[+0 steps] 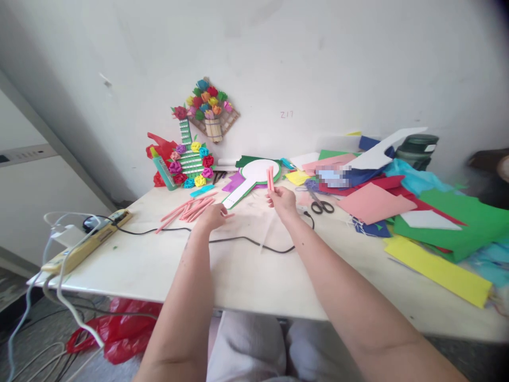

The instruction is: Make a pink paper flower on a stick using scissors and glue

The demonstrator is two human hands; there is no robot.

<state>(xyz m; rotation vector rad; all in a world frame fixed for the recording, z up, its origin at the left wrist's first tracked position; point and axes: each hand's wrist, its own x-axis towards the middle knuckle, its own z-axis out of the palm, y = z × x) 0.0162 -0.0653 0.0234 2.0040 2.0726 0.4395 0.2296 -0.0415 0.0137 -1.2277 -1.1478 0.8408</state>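
Note:
My right hand [283, 201] is closed around a few pink paper sticks [271, 179], held upright above the table. A pale, translucent strip [267, 233] shows just below that hand; its kind is unclear. My left hand [214, 216] reaches down at the right end of a loose pile of pink paper sticks [190, 209]. Its fingers are curled, and one pink stick end juts out beside them. Behind and between the hands lies a white paddle-shaped cutout with a green border [254, 174], its narrow handle pointing toward my left hand.
A guitar-shaped piece with paper flowers [191, 163] and a green glue bottle [163, 168] stand at the back left. Black-handled scissors [322, 206] and coloured sheets [376, 203] lie right. A black cable [246, 238] runs from the power strip [89, 240] across the table.

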